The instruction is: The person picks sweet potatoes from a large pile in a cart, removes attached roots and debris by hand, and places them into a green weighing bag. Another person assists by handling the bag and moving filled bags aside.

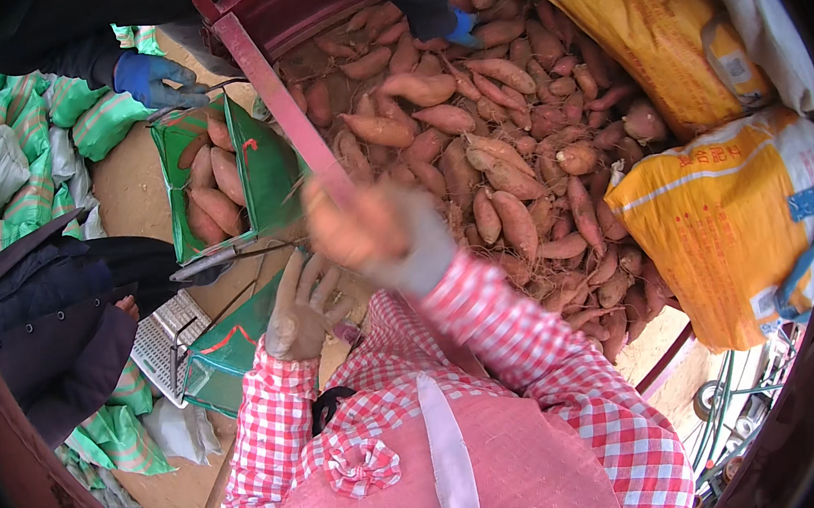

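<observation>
Over the red metal side rail (280, 109) of a bed heaped with sweet potatoes (512, 170), my right hand (375, 228) is smeared by motion. An orange-brown patch shows at its fingers; whether that is a sweet potato or part of the glove I cannot tell. My left hand (300, 313), in a dirty pale glove, reaches out with fingers spread, holding nothing I can see. It is beside a green mesh bag (230, 354) with a red tie. Farther off, an open green bag (251, 161) holds several sweet potatoes, and another person's blue-gloved hand (160, 80) is at its rim.
A second blue glove (459, 29) reaches into the heap's far side. Yellow sacks (718, 224) lie along the right. Filled green-and-white sacks (16, 164) are stacked at left, near a person in a dark coat (51, 318) and a white plastic crate (170, 336).
</observation>
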The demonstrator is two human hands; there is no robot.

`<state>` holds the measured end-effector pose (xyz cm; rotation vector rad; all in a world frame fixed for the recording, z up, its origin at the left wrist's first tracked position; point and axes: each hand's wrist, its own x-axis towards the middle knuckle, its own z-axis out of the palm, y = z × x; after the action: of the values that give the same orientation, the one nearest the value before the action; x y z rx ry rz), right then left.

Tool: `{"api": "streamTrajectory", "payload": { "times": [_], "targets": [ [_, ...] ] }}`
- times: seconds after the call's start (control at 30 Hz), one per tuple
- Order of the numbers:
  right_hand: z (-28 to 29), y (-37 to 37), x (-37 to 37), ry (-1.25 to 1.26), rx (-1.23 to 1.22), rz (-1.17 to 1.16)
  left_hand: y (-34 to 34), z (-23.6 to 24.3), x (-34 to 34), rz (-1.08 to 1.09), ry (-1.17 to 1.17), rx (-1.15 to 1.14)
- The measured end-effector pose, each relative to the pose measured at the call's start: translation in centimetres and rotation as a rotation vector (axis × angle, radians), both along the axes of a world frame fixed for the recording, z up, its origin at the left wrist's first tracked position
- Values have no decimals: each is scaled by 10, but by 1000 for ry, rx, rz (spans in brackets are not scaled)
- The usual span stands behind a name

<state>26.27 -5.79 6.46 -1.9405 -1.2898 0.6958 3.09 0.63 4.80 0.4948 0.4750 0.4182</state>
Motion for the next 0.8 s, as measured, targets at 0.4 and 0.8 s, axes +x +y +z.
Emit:
{"api": "streamTrajectory", "payload": {
  "times": [0.4, 0.8],
  "targets": [
    [-42, 3, 40, -7, 125, -152, -28, -64, -181, 558, 25, 1],
    [-144, 50, 180, -540, -969, -182, -48, -109, -303, 823, 1003, -369]
  ]
}}
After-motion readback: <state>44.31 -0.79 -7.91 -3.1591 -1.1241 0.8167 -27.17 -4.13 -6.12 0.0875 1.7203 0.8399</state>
